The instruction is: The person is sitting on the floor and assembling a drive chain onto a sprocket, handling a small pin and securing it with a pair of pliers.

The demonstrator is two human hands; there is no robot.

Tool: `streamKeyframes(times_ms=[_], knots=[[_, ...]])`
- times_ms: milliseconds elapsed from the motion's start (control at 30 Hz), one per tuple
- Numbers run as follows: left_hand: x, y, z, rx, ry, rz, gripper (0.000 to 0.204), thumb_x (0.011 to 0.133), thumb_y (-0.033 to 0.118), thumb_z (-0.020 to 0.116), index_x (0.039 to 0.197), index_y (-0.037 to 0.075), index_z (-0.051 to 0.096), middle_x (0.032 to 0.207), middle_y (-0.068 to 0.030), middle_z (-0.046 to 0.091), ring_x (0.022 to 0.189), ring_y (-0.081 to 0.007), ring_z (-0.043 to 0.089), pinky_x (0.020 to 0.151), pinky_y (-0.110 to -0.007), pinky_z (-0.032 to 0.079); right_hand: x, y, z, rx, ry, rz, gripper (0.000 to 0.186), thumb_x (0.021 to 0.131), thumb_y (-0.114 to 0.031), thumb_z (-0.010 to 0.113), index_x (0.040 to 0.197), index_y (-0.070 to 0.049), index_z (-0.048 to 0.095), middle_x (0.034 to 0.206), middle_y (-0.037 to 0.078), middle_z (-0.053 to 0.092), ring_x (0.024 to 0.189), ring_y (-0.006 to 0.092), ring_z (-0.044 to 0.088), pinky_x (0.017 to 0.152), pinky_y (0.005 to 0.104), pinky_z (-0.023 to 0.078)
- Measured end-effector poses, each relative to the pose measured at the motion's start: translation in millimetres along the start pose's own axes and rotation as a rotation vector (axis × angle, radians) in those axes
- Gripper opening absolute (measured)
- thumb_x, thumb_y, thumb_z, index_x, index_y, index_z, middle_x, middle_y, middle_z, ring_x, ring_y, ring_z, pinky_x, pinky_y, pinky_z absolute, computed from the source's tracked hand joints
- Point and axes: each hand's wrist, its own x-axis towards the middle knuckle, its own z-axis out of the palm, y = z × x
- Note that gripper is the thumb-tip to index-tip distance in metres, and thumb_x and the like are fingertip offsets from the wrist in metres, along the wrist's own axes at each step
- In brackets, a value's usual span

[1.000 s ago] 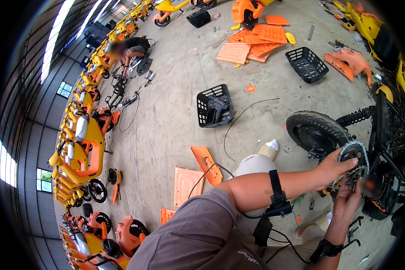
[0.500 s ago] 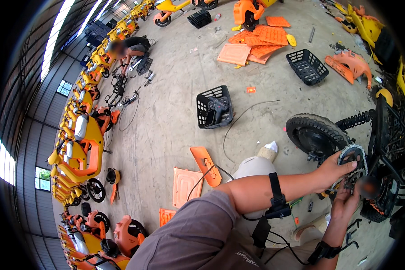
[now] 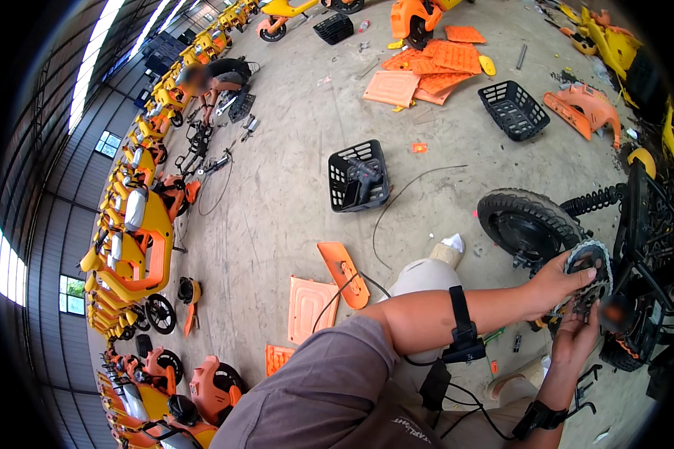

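At the right, beside a partly stripped scooter frame (image 3: 636, 247), my two hands are at a round, dark sprocket with a toothed silver edge (image 3: 586, 257). My left hand (image 3: 556, 283) grips it from the left, its thumb laid across the face. Below it, my right hand (image 3: 576, 331) comes up with its fingers closed around the lower edge. Just above the hands lie a black wheel with a knobbly tyre (image 3: 528, 224) and a coil-spring shock absorber (image 3: 593, 200). Whether the sprocket is attached to anything behind it is hidden.
A black basket (image 3: 359, 176) holding a dark power tool stands ahead. Another basket (image 3: 514, 111), orange panels (image 3: 434, 71) and a loose cable (image 3: 382, 217) lie on the concrete. Yellow-orange scooters (image 3: 138, 247) line the left, where another person (image 3: 217, 78) bends over parts.
The view shifts very slightly. Both hands keep their grip on the sprocket, with barely any movement.
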Motion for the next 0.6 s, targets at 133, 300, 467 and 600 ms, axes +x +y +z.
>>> streamKeyframes(times_ms=[133,300,467,600], knots=[[-0.2,2.6,1.6,-0.012,0.012,-0.014,0.038,0.093,0.022,0.064,0.124,0.003,0.052,0.118,-0.0024,0.058,0.109,-0.0117,0.051,0.098,-0.030,0.040,-1.2,-0.4,1.0,-0.016,0.019,-0.005,0.025,0.095,-0.014,0.057,0.117,-0.003,0.053,0.117,0.009,0.062,0.106,0.0183,0.060,0.095,0.0341,0.051],[0.1,2.5,2.2,-0.012,-0.005,0.002,0.038,0.093,0.022,0.064,0.124,0.003,0.052,0.118,-0.0025,0.058,0.109,-0.0117,0.052,0.098,-0.029,0.040,-7.7,-1.8,11.5,-0.022,0.029,-0.019,0.025,0.095,-0.014,0.057,0.118,-0.003,0.053,0.117,0.008,0.062,0.106,0.0179,0.060,0.095,0.0337,0.051],[-0.4,1.9,1.4,-0.006,0.009,-0.019,0.039,0.093,0.021,0.063,0.126,0.003,0.051,0.119,-0.0029,0.058,0.109,-0.0118,0.051,0.098,-0.030,0.040,-4.5,-0.3,5.3,-0.012,-0.002,0.001,0.026,0.095,-0.014,0.057,0.118,-0.002,0.052,0.117,0.009,0.061,0.106,0.0176,0.060,0.094,0.0333,0.052],[-0.6,-0.3,1.3,-0.033,-0.001,-0.011,0.040,0.093,0.022,0.063,0.127,0.003,0.051,0.119,-0.0029,0.057,0.109,-0.0116,0.051,0.098,-0.030,0.040,-6.9,-1.4,6.6,-0.021,0.009,0.001,0.028,0.095,-0.014,0.058,0.119,-0.002,0.052,0.117,0.009,0.061,0.105,0.0178,0.060,0.094,0.0335,0.051]])
